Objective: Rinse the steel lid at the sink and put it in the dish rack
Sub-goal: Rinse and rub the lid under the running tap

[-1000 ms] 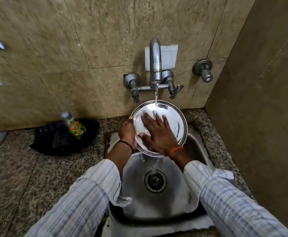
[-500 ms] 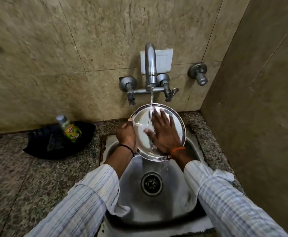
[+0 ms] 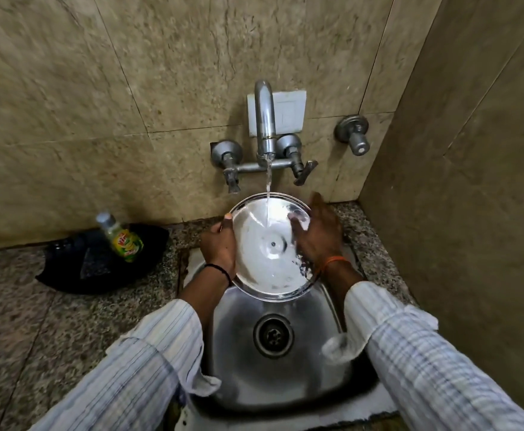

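Your left hand (image 3: pixel 218 244) fingers are curled round the left rim of the round, shiny steel lid (image 3: pixel 270 247), thumb tip on the upper edge, pinching it tilted toward you above the back of the stainless steel sink (image 3: pixel 238 353). Your right hand (image 3: pixel 315 236) has changed most: half a second ago its palm lay flat across the middle of the lid, fingers spread; now it has slid to the right rim, blurred with motion, fingers loosely spread along the edge, and you cannot tell how firmly they press. With the palm gone, the lid's inner face shows bare, with the small rivet at its centre.

The thin stream of water (image 3: pixel 267 194) from the curved chrome wall tap (image 3: pixel 265 119) lands on the upper part of the lid, as before, and sheets down its face. An orange thread bracelet (image 3: pixel 335 261) sits on your right wrist, a black band (image 3: pixel 220 270) on the left, above striped pale shirt sleeves (image 3: pixel 148 368).

On the speckled granite counter (image 3: pixel 36 321) to the left, a small green-and-yellow labelled bottle (image 3: pixel 120 237) leans in a black tray (image 3: pixel 99 262), unmoved. The round drain (image 3: pixel 273 335) lies below the lid.
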